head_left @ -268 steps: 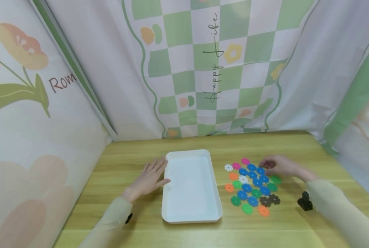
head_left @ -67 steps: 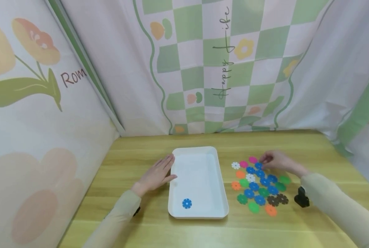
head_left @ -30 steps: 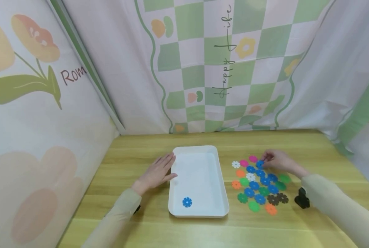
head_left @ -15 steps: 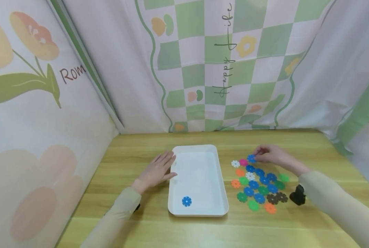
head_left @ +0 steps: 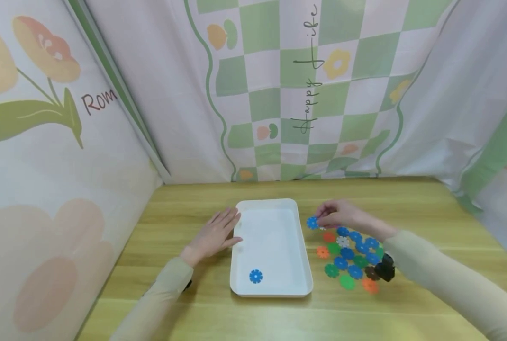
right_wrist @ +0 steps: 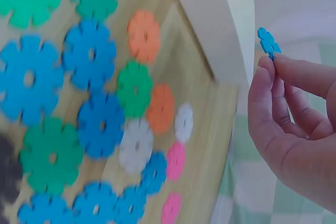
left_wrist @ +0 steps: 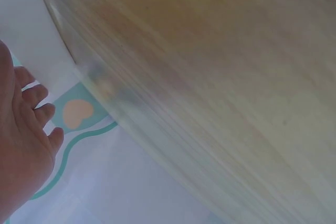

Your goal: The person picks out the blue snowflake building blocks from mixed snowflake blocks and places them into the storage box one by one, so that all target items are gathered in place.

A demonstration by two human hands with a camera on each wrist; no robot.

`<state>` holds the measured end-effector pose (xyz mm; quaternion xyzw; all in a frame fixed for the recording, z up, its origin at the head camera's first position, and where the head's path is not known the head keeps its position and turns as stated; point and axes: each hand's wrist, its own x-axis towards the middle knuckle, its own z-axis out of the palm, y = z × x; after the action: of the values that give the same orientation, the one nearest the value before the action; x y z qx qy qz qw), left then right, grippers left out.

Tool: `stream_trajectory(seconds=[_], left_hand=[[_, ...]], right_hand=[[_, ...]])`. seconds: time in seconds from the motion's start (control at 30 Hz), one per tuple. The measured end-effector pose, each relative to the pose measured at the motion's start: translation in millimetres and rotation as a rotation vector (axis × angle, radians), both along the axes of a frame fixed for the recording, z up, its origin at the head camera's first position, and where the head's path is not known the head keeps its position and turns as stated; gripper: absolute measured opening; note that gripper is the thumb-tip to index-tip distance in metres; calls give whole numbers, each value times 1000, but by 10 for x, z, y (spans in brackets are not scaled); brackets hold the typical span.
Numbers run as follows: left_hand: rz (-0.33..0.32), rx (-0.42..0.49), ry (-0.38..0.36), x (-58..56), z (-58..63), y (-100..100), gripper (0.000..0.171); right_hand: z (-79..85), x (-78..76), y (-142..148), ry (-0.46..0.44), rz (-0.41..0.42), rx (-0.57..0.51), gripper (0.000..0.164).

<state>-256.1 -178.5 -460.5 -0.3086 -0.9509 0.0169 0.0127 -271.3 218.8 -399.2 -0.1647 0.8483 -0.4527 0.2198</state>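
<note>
My right hand (head_left: 343, 217) pinches a blue snowflake disc (head_left: 312, 223) between thumb and fingertips, just right of the white tray (head_left: 301, 246). In the right wrist view the same blue snowflake disc (right_wrist: 269, 41) stands up from the fingertips of the right hand (right_wrist: 299, 114), raised off the table. My left hand (head_left: 212, 236) lies with straight fingers at the tray's left rim; the left wrist view shows only part of the left hand (left_wrist: 26, 129). Inside the tray, near its front left corner, one blue disc (head_left: 256, 276) lies flat.
Several loose discs lie right of the tray: blue (head_left: 346, 254), green (head_left: 331, 270), orange (head_left: 322, 252), brown (head_left: 371, 273), white (right_wrist: 136, 146) and pink (right_wrist: 176, 161). The right forearm (head_left: 441, 265) and its black wrist device (head_left: 385, 268) cover some of them. A curtain (head_left: 279, 142) hangs behind the table.
My right hand has lifted a blue disc from the far side of the loose discs and carried it left towards the tray. One blue disc entered the tray earlier. The left hand stays at the rim.
</note>
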Motion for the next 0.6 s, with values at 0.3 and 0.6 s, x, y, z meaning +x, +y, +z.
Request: stream_trajectory(seconds=[0.3, 0.6], left_hand=[[5, -21, 3, -15, -39, -11, 77], [3, -19, 14, -20, -45, -11, 77]], right_hand=[[-90, 20, -412, -25, 55, -26, 22], [-44, 16, -841, -21, 93, 55, 14]])
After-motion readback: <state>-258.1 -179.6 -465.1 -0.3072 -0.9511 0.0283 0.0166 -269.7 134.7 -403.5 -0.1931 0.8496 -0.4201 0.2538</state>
